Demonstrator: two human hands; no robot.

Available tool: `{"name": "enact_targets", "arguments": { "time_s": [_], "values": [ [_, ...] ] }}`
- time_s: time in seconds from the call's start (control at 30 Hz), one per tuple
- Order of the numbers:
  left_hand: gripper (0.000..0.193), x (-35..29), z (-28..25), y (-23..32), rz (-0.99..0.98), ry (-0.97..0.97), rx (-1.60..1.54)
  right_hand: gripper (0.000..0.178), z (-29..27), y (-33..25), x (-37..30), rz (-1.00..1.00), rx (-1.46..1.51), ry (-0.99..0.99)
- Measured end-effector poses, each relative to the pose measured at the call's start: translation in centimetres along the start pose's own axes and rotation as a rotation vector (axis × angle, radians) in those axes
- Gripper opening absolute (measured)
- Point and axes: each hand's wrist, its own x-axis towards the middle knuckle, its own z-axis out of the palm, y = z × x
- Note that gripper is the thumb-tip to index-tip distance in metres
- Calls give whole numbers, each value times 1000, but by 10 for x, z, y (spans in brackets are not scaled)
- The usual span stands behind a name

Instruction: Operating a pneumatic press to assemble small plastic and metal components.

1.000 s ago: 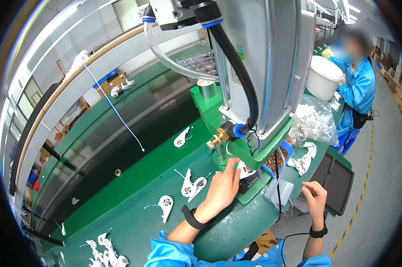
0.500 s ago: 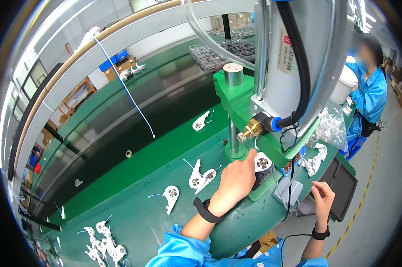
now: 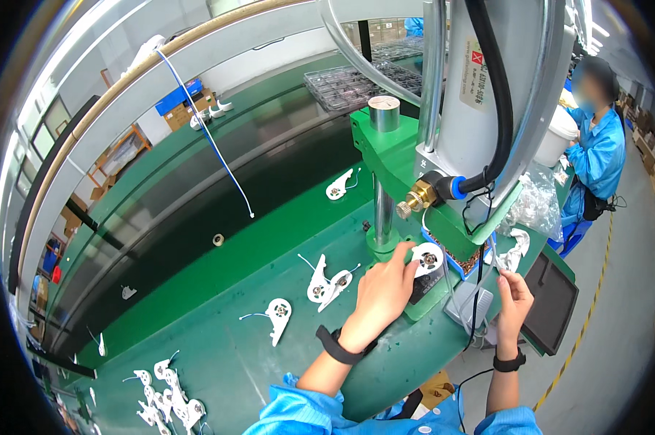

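My left hand (image 3: 382, 284) grips a white plastic housing (image 3: 429, 255) with a round metal centre, at the base of a green bench press (image 3: 387, 156). A black block (image 3: 422, 288) lies under that housing. My right hand (image 3: 514, 296) is raised to the right of the press, beside the hanging tubes, thumb and forefinger pinched together; anything between them is too small to make out. Left of my left hand, two like housings (image 3: 326, 283) lie touching, and another white housing (image 3: 277, 319) with a short wire rests alone.
Behind the press base sits a blue tray (image 3: 459, 262) of small brown parts. A white box (image 3: 470, 308) stands at the table's right edge. Several housings (image 3: 169, 399) are heaped at lower left. A long green conveyor (image 3: 175, 286) runs beyond. A co-worker (image 3: 596, 145) sits at far right.
My right hand has moved up and left toward the tubes and closed to a pinch. My left hand has shifted slightly left and down, showing more of the housing and the blue tray.
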Motion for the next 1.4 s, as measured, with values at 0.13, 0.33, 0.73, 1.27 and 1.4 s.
{"name": "enact_targets", "arguments": {
  "time_s": [0.13, 0.33, 0.73, 1.27, 1.4],
  "values": [
    [27, -12, 6, -17, -8, 51, -293, 10, 21, 20, 1, 54, 78, 50],
    [23, -18, 15, -27, 13, -32, -644, 6, 22, 54, -7, -5, -51, -25],
    [17, -19, 16, -20, 37, 59, -508, 14, 22, 46, -1, -68, -226, -95],
    [22, -8, 17, -18, 88, 168, -365, 15, 24, 4, 41, 74, 137, -407],
    [23, -3, 10, -25, 89, 151, -370, 18, 51, -33, 54, 65, 97, -653]
  ]
}}
